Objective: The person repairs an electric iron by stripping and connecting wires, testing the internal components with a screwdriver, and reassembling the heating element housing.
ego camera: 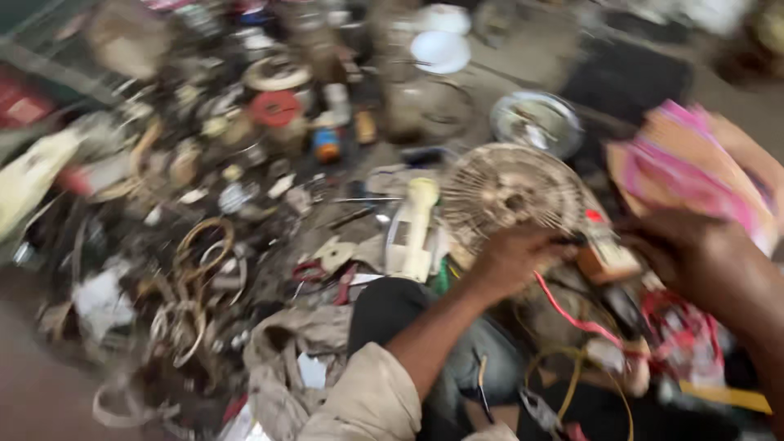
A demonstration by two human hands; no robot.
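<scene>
Gripping small device (606, 255), between both hands (513, 260)

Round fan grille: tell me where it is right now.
In the head view the round fan grille lies right of centre, just above the left hand, beside the cream plastic handle.

Blurred concrete floor (33, 384), heaps of scrap metal parts (204, 204), black mat (625, 82), dim daylight

At the right edge lies a crumpled package (694, 167) in pink and light brown, just beyond the hands. At the far left edge there is a red, flat box-like thing (20, 102), too blurred to tell more. No screens or signs can be made out.
</scene>
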